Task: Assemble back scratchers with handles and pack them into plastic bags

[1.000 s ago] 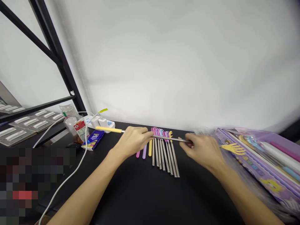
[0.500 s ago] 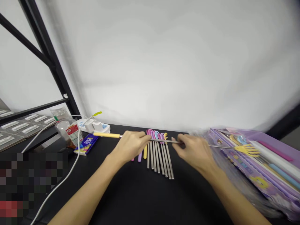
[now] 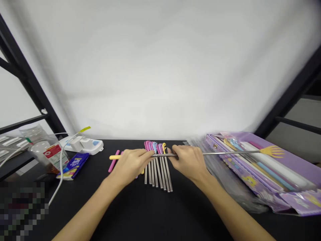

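Observation:
A long extended back scratcher lies level across my view, with a yellow grip at the left end and a yellow claw at the right. My left hand is closed on it near the grip. Farther right, my right hand wraps round its metal shaft. Behind and below the rod, several retracted back scratchers lie side by side on the black table, their pink, blue, purple and yellow claws pointing away from me. Pink grip tubes lie left of them, partly hidden by my left hand.
At the right stands an open purple box holding colored tubes, beside a clear plastic bag. To the left are a white power strip, a blue packet, a plastic bottle and a white cable. Behind rises a white wall.
The view has swung to the right, so the table things sit farther left. The claw end now reaches farther from my right hand, and my hands are somewhat closer together.

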`<state>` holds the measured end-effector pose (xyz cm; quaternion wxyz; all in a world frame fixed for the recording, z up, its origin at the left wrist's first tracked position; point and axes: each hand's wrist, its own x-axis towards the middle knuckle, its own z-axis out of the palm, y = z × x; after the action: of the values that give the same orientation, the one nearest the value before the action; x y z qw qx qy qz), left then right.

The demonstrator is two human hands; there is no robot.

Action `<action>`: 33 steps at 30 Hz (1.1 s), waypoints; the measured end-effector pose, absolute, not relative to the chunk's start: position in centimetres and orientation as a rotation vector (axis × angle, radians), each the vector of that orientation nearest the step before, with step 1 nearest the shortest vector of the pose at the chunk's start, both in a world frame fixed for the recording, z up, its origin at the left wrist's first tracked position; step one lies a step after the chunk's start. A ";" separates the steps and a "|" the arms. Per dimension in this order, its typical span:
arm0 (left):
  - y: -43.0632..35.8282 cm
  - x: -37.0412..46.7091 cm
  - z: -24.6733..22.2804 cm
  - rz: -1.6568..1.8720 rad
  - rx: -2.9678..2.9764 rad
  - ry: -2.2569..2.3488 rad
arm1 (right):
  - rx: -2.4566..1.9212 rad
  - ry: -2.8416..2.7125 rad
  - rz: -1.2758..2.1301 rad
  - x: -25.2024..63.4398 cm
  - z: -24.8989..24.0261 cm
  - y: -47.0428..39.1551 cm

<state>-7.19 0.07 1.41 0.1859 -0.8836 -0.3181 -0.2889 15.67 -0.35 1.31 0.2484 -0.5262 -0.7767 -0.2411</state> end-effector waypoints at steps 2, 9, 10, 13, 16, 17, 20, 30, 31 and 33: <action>0.3 -7.6 1.6 -0.809 -2.543 -0.859 | -1.432 -2.139 -0.655 15.7 1.1 -0.2; 1.7 -9.4 1.6 -0.921 -2.572 -0.890 | -1.492 -2.262 -0.593 16.6 1.3 0.7; 1.7 -9.2 1.6 -0.935 -2.558 -0.895 | -1.507 -2.263 -0.588 16.5 1.4 0.7; 1.5 -8.8 1.3 -0.975 -2.518 -0.893 | -1.518 -2.264 -0.577 16.4 1.6 0.6; 1.6 -9.7 1.3 -0.998 -2.511 -0.905 | -1.489 -2.240 -0.578 17.2 1.8 0.6; 1.8 -10.3 1.4 -1.008 -2.495 -0.926 | -1.505 -2.205 -0.587 17.9 1.8 0.6; 2.2 -12.1 2.0 -1.030 -2.281 -1.094 | -1.654 -2.032 -0.609 19.8 1.8 0.8; -0.9 -5.1 3.2 -0.756 -2.110 -0.670 | -1.364 -1.992 -0.559 16.8 1.4 -0.9; -0.9 -5.4 3.4 -0.765 -2.109 -0.672 | -1.387 -1.985 -0.567 17.3 1.4 -0.7; -0.6 -6.5 3.7 -0.778 -2.119 -0.706 | -1.471 -1.959 -0.606 18.7 1.4 -0.1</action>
<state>-6.50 -0.61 3.75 0.3787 -0.8291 -0.2763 -0.3046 18.72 -0.08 1.38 0.3040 -0.5552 -0.7395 -0.2289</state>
